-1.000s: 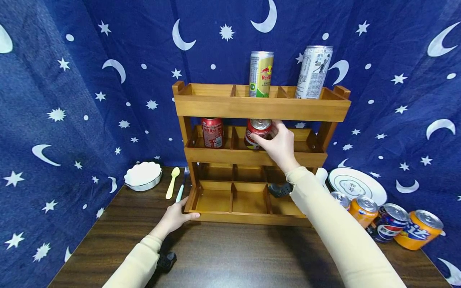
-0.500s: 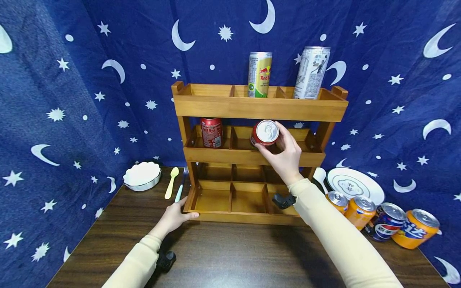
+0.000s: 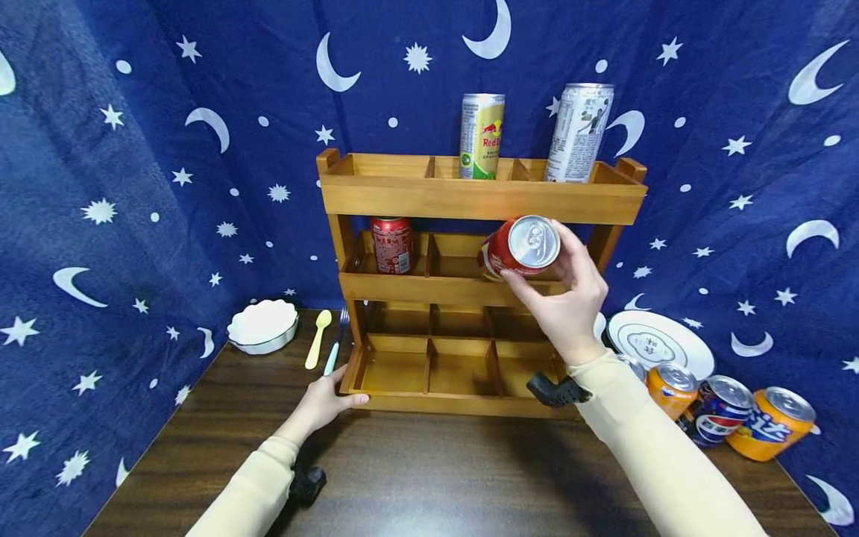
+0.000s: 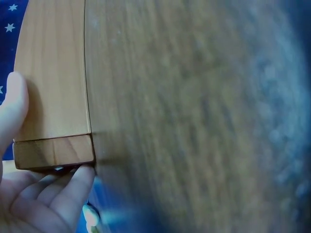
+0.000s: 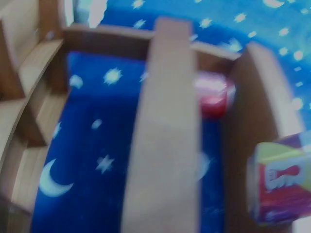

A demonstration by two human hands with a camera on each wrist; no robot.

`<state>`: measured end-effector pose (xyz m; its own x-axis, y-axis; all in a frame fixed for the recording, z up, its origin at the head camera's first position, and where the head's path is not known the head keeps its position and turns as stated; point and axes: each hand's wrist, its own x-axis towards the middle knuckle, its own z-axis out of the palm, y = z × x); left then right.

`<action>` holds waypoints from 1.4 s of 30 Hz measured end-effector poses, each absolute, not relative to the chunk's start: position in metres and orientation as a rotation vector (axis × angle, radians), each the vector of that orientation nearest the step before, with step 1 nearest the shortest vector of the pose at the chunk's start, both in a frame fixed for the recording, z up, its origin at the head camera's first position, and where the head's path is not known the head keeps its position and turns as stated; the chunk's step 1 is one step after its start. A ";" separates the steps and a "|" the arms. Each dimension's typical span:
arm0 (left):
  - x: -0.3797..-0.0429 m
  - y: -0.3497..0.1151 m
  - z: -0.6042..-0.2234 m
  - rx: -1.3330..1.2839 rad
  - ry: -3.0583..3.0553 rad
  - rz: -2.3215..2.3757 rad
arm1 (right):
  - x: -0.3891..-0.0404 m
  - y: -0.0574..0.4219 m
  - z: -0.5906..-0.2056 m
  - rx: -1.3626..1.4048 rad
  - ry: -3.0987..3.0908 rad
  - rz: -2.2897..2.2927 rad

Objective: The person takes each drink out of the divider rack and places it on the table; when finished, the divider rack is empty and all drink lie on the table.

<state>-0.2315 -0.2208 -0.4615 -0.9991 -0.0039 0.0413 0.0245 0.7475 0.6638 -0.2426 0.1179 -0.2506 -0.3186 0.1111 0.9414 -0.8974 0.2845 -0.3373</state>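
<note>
In the head view the right hand (image 3: pixel 573 298) grips a red can (image 3: pixel 520 246) between thumb and fingers, in front of the middle tier of the wooden rack (image 3: pixel 483 200), right of its centre, the can tilted so its silver top faces the camera. The left hand (image 3: pixel 325 403) holds the rack's lower left front corner. Left of that hold, a second red can (image 3: pixel 392 246) stands in the left compartment of the middle tier; above, a yellow can (image 3: pixel 482 138) stands in the rack's top middle compartment and a white can (image 3: pixel 580 134) leans in the top right one. On the bench (image 3: pixel 429 470), a fork (image 3: pixel 335 350), a yellow spoon (image 3: pixel 318 339) and a white bowl (image 3: pixel 263 324) lie left of the rack; a plate (image 3: pixel 661 343) and a row of cans (image 3: pixel 716 410) are to its right. In the left wrist view the left thumb is along one side of the rack's board and the fingers are at its end. In the blurred right wrist view the held can shows at the right edge, beside the rack's boards.
</note>
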 end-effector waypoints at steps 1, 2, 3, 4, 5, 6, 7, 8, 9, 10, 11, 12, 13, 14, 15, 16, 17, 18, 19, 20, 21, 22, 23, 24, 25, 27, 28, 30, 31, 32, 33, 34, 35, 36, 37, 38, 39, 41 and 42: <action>-0.232 -0.220 -0.461 -0.026 -2.899 -1.103 | -0.234 0.121 -0.246 0.754 -1.545 1.297; -0.232 -0.220 -0.460 -0.034 -2.900 -1.099 | -0.227 0.125 -0.243 0.755 -1.559 1.358; -0.232 -0.219 -0.460 -0.039 -2.901 -1.095 | -0.220 0.128 -0.241 0.760 -1.565 1.426; -0.233 -0.219 -0.459 -0.042 -2.902 -1.089 | -0.215 0.133 -0.240 0.765 -1.566 1.491; -0.233 -0.219 -0.459 -0.041 -2.904 -1.083 | -0.210 0.137 -0.239 0.773 -1.564 1.555; -0.233 -0.220 -0.459 -0.044 -2.905 -1.078 | -0.206 0.142 -0.240 0.773 -1.570 1.612; -0.233 -0.220 -0.459 -0.046 -2.906 -1.072 | -0.203 0.148 -0.242 0.781 -1.570 1.663; -0.232 -0.220 -0.459 -0.047 -2.907 -1.070 | -0.201 0.155 -0.244 0.790 -1.575 1.703; -0.232 -0.220 -0.459 -0.049 -2.906 -1.069 | -0.199 0.162 -0.247 0.789 -1.589 1.736; -0.232 -0.221 -0.459 -0.051 -2.908 -1.069 | -0.196 0.169 -0.250 0.775 -1.619 1.751; -0.232 -0.221 -0.458 -0.051 -2.908 -1.071 | -0.193 0.176 -0.254 0.756 -1.659 1.753; -0.231 -0.221 -0.458 -0.051 -2.908 -1.069 | -0.190 0.183 -0.258 0.749 -1.696 1.747; -0.231 -0.221 -0.458 -0.050 -2.910 -1.067 | -0.188 0.191 -0.263 0.748 -1.728 1.743; -0.231 -0.221 -0.458 -0.048 -2.913 -1.068 | -0.185 0.198 -0.269 0.728 -1.776 1.710; -0.231 -0.221 -0.458 -0.046 -2.916 -1.064 | -0.182 0.206 -0.274 0.703 -1.823 1.679; -0.231 -0.221 -0.458 -0.045 -2.918 -1.065 | -0.179 0.213 -0.280 0.707 -1.848 1.660; -0.231 -0.221 -0.458 -0.045 -2.919 -1.065 | -0.176 0.220 -0.286 0.677 -1.903 1.602; -0.231 -0.221 -0.458 -0.043 -2.922 -1.064 | -0.174 0.227 -0.292 0.645 -1.949 1.543; -0.231 -0.221 -0.458 -0.041 -2.924 -1.063 | -0.171 0.233 -0.298 0.599 -1.997 1.496; -0.231 -0.221 -0.458 -0.037 -2.925 -1.065 | -0.169 0.240 -0.304 0.545 -2.048 1.441; -0.232 -0.221 -0.458 -0.032 -2.926 -1.068 | -0.166 0.246 -0.310 0.494 -2.090 1.395; -0.232 -0.221 -0.458 -0.028 -2.927 -1.070 | -0.164 0.252 -0.316 0.452 -2.125 1.359; -0.232 -0.221 -0.458 -0.026 -2.929 -1.071 | -0.161 0.258 -0.323 0.393 -2.168 1.320; -0.232 -0.221 -0.458 -0.023 -2.932 -1.072 | -0.159 0.264 -0.329 0.366 -2.183 1.318; -0.232 -0.221 -0.458 -0.025 -2.932 -1.069 | -0.157 0.270 -0.336 0.354 -2.187 1.341; -0.231 -0.220 -0.457 -0.035 -2.934 -1.069 | -0.153 0.281 -0.350 0.317 -2.215 1.316; -0.231 -0.221 -0.456 -0.043 -2.933 -1.062 | -0.151 0.285 -0.356 0.307 -2.225 1.315; -0.230 -0.222 -0.455 -0.056 -2.933 -1.055 | -0.148 0.291 -0.369 0.286 -2.252 1.281; -0.229 -0.223 -0.454 -0.060 -2.933 -1.054 | -0.147 0.293 -0.375 0.279 -2.262 1.275; -0.229 -0.224 -0.454 -0.064 -2.935 -1.053 | -0.146 0.296 -0.380 0.259 -2.284 1.241; -0.229 -0.224 -0.453 -0.066 -2.935 -1.055 | -0.146 0.297 -0.386 0.242 -2.295 1.238; -0.229 -0.224 -0.453 -0.071 -2.936 -1.054 | -0.145 0.299 -0.391 0.225 -2.308 1.235; -0.229 -0.224 -0.453 -0.072 -2.934 -1.058 | -0.144 0.301 -0.396 0.212 -2.319 1.235; -0.230 -0.224 -0.452 -0.075 -2.934 -1.058 | -0.144 0.302 -0.400 0.198 -2.329 1.243; -0.230 -0.223 -0.452 -0.080 -2.932 -1.060 | -0.144 0.304 -0.404 0.182 -2.336 1.243; -0.230 -0.223 -0.453 -0.085 -2.932 -1.061 | -0.145 0.306 -0.409 0.174 -2.341 1.246; -0.230 -0.223 -0.453 -0.087 -2.931 -1.064 | -0.145 0.308 -0.413 0.165 -2.343 1.254; -0.230 -0.222 -0.454 -0.085 -2.933 -1.064 | -0.148 0.314 -0.422 0.181 -2.317 1.289; -0.230 -0.222 -0.455 -0.085 -2.937 -1.063 | -0.151 0.317 -0.427 0.195 -2.309 1.287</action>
